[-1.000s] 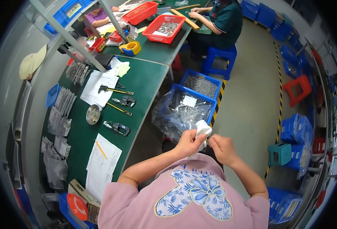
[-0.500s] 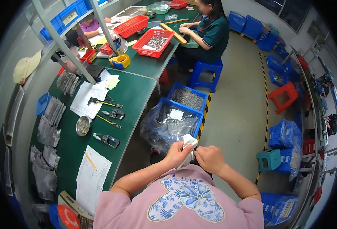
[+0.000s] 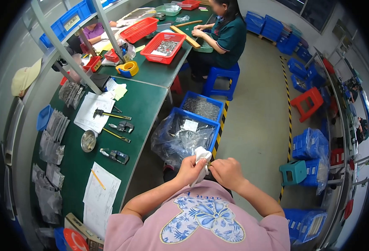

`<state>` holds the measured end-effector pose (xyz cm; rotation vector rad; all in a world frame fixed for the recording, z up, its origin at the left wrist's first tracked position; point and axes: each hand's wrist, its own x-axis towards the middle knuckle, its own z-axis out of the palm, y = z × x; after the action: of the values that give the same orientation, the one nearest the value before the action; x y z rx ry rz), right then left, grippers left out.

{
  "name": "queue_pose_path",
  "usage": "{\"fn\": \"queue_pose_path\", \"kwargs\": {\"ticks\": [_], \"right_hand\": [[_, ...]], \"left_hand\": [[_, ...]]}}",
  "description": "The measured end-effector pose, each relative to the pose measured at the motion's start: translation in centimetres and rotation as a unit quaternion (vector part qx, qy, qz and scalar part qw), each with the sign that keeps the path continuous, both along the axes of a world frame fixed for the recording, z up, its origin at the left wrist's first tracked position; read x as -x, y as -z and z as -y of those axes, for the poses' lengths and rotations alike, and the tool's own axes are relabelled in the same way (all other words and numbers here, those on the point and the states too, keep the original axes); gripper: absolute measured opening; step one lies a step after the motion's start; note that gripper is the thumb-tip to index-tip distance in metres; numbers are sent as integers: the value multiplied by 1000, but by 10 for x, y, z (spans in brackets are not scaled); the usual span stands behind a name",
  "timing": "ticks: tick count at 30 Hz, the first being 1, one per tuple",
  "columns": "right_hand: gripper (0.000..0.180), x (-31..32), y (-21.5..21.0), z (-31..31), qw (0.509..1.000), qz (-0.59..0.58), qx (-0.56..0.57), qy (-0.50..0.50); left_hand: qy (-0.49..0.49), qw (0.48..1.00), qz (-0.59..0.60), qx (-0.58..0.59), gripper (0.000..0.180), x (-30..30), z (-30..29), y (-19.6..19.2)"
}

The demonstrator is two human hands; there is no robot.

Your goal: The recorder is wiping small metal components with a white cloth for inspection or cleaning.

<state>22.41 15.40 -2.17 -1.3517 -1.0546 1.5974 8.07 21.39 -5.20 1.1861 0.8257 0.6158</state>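
Observation:
In front of my chest, my left hand is closed round a crumpled white cloth, which sticks up above the fingers and hangs below them. Close against its right side, my right hand is closed in a pinch. Something small shows at those fingertips beside the cloth, too small to name. Just beyond both hands stands a blue bin lined with a clear plastic bag.
To my left, a green table carries calipers, micrometers, a metal bowl, papers and bagged parts. Another blue bin holds small metal pieces. Farther off, a co-worker sits on a blue stool. Stools and bins line the right side.
The whole view has shifted slightly. My left hand still grips the cloth, and my right hand stays pinched beside it with only a small movement.

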Motion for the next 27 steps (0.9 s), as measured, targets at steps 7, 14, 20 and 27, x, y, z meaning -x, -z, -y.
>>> {"fn": "queue_pose_path", "kwargs": {"ticks": [7,14,20,27], "right_hand": [[30,-1,0,-2,999,6,-35,-11],[26,-3,21,-17,896,-337,276,-87],[20,27,28,-50,988,14,72,-134],[11,69,9,-111,778,401,-403,-268]], "left_hand": [[12,990,-10,-141,14,1,-1,-4],[8,978,-44,-202,14,23,-4,16],[-77,994,8,80,20,50,-7,16],[-180,971,82,131,17,88,-34,14]]}}
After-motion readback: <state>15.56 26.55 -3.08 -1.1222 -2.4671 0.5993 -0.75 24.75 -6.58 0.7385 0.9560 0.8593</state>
